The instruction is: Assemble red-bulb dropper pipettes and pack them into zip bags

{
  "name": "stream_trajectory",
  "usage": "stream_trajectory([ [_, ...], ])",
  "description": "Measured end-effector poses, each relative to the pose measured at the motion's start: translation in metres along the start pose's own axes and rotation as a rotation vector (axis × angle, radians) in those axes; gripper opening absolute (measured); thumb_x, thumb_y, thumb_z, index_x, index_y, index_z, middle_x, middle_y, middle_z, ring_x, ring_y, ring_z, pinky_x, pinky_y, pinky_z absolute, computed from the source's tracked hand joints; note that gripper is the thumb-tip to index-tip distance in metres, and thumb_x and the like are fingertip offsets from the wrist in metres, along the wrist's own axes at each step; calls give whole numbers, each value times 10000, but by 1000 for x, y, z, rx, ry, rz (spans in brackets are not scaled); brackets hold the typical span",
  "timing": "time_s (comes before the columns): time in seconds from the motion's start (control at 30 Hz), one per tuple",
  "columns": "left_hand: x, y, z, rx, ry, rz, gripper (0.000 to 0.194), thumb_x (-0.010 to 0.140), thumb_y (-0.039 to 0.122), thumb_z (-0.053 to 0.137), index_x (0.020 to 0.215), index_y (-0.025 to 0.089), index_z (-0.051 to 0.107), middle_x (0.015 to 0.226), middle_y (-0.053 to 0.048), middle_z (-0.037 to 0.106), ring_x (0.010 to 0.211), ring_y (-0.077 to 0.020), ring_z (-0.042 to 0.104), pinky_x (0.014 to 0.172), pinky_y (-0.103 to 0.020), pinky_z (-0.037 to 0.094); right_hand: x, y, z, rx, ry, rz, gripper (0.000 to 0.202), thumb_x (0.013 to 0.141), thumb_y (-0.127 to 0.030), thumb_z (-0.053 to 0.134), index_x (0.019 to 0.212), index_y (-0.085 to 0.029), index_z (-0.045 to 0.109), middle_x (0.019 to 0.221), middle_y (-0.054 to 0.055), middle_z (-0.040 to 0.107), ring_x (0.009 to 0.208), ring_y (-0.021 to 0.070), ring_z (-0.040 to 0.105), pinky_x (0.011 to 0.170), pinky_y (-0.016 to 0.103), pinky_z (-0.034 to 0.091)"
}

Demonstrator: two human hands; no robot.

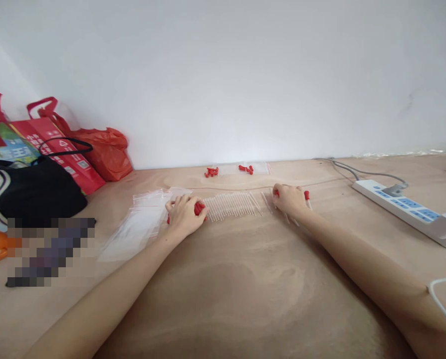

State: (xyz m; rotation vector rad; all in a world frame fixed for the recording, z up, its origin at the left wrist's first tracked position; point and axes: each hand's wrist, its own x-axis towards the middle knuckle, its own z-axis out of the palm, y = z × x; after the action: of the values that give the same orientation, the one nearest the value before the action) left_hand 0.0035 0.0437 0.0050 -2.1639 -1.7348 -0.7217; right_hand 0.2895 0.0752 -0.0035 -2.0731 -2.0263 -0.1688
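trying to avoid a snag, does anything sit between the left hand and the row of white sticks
Yes, red pieces at the left hand, on the side facing the white sticks; nothing else visible does.

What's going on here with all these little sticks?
A person's left grip is over a cluster of red pieces, at the left end of a row of thin pale sticks. The right grip is at another red piece near the row's right end; whether it's held is unclear. Clear bags lie to the left.
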Motion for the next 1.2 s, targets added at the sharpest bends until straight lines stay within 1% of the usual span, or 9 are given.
stream_trajectory([
  [0.17,16,-4,0,125,-96,-29,219,704,393,539,774,197,606,900,-71,589,910,-270,476,813,-466,249,-1,-2,-2,-40,-35,2,252,781,-171,372,885,-182,601,973,91,605,833,223,558,748,367,278],
  [0.27,21,-3,2,177,-109,11,184,714,344,524,735,190,623,909,-75,600,917,-271,481,834,-487,231,-4,-6,-6,-77,-53,-9,294,811,-272,357,875,-149,615,979,122,588,850,243,554,759,384,288],
  [0.47,18,-4,8,187,-30,147,185,760,221,492,622,176,607,771,-61,630,820,-253,517,822,-501,245,-5,-13,-9,-142,-77,-11,343,809,-319,383,897,-99,632,998,165,567,891,269,540,779,392,301],
  [0.7,19,-1,5,100,37,238,177,823,185,469,714,155,606,807,-64,622,769,-211,547,751,-393,370,2,-26,2,-188,-112,56,298,780,-124,361,910,-75,626,994,194,559,906,287,524,746,416,315],
  [0.83,8,9,-1,-247,122,379,159,859,207,436,810,159,579,824,-47,603,772,-156,562,718,-286,444,-1,-27,4,-190,-27,52,303,787,-90,335,919,-37,603,971,216,548,887,290,517,723,397,329],
  [0.9,-4,15,-3,-447,125,502,138,864,208,435,850,167,566,844,-41,603,803,-140,570,735,-262,461,-6,-23,1,-162,42,-15,295,816,-135,328,901,-26,589,943,216,543,858,286,515,697,373,340],
  [1.0,-25,19,-4,-533,33,606,129,861,182,439,915,182,556,899,-39,607,843,-126,576,766,-243,468,-19,-15,-2,-67,119,-234,263,841,-198,345,859,-66,572,895,174,541,826,249,506,688,332,352],
  [1.1,-38,16,-6,-552,-81,606,160,849,149,436,961,188,544,938,-41,604,879,-127,573,776,-241,472,-39,-9,-4,52,114,-477,177,829,-204,400,811,-112,550,858,125,534,821,214,490,710,302,363],
  [1.2,-41,13,-9,-551,-160,554,215,828,141,433,1018,188,520,957,-50,603,890,-141,572,782,-264,475,-58,-9,-6,147,38,-596,141,826,-218,427,769,-138,528,821,90,528,788,191,484,701,290,373],
])
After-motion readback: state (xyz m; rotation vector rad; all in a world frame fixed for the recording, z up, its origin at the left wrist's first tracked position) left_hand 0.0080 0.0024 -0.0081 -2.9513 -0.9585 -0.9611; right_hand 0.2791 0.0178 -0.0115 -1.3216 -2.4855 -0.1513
